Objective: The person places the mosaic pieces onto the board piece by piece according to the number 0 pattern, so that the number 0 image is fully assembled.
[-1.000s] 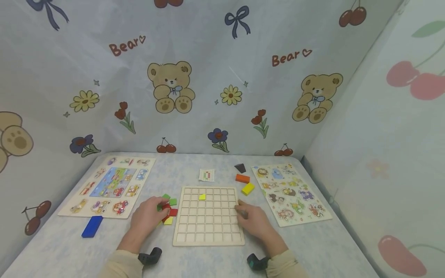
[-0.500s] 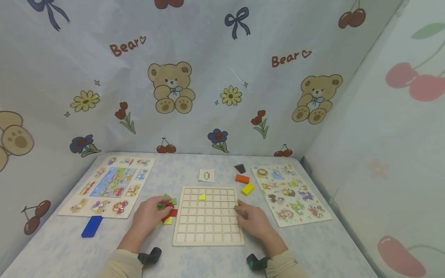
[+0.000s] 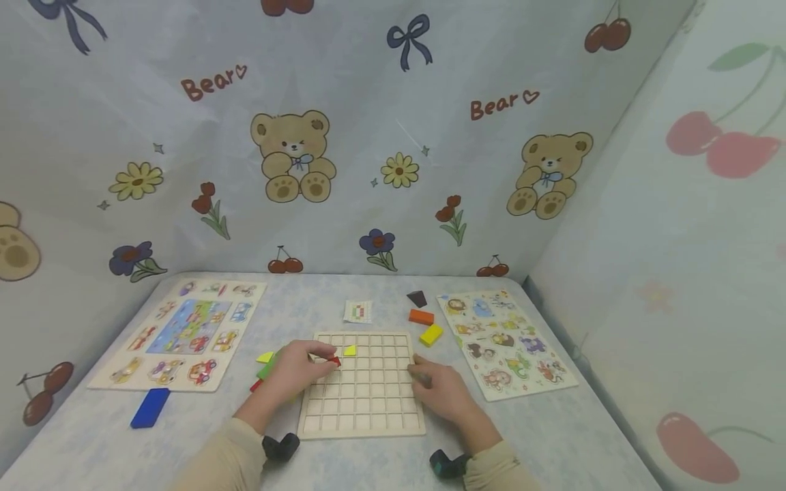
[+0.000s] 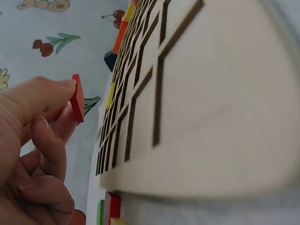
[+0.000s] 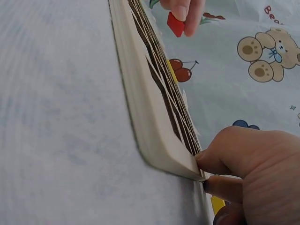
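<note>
My left hand (image 3: 297, 373) is over the upper left part of a wooden grid board (image 3: 373, 434). Between thumb and finger it pinches a small red tile (image 4: 78, 98), held above the squares in both wrist views. A yellow tile (image 3: 350, 350) with a cut corner lies in a square near the board's top. At the board's right edge, my right hand (image 3: 443, 390) grips the rim between thumb and finger, as the right wrist view shows. Green tiles (image 3: 267, 369), a light yellow tile (image 3: 265, 357) and a red one lie left of the board, partly hidden by my left hand.
A vehicle puzzle board (image 3: 184, 334) lies at the left, with a blue block (image 3: 150, 408) before it. An animal puzzle board (image 3: 506, 344) is at the right. Behind the grid are a pattern card (image 3: 359, 311), an orange block (image 3: 421, 316), a yellow block (image 3: 431, 335) and a dark block (image 3: 417, 298).
My left hand has moved right from the tile pile to above the grid board, carrying a red tile. The right hand stays at the board's edge. The head view has shifted slightly.
</note>
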